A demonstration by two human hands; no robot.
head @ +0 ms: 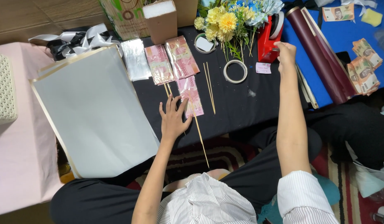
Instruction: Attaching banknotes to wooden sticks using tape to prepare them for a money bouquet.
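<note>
Left hand point(173, 118) pins wrapped banknote point(190, 96); right hand point(285, 52) touches tape dispenser point(270, 39) (far edge).

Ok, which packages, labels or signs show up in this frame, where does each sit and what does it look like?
Printed bag: top edge, left of centre; cream with green and orange print.
Cardboard box: beside the bag; brown, upright, white foam top.
Clear wrappers: black cloth centre; pink banknotes sealed inside; left hand rests on the nearest.
Small label: below the red tape dispenser, which the right hand touches; pink-white rectangle.
</note>
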